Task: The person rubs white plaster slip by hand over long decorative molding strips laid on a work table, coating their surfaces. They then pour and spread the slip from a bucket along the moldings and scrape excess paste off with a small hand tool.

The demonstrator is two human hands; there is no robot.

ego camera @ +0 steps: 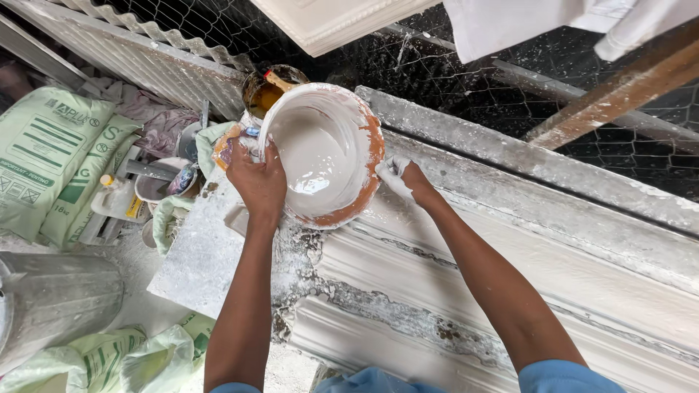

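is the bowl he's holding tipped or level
Tipped. The bowl leans toward the camera, its white mix pooled against the lower side, left hand gripping the rim.

Over at the far left, two pale green sacks (44, 153) lean together, soft and pillow-shaped, printed in darker green with white bands. Just right of them a small white plastic bottle (113, 198) with a yellow cap lies among clutter. Down at the bottom left, more crumpled green-and-white sacks (124, 356) sit slumped on the floor beside a grey metal drum.
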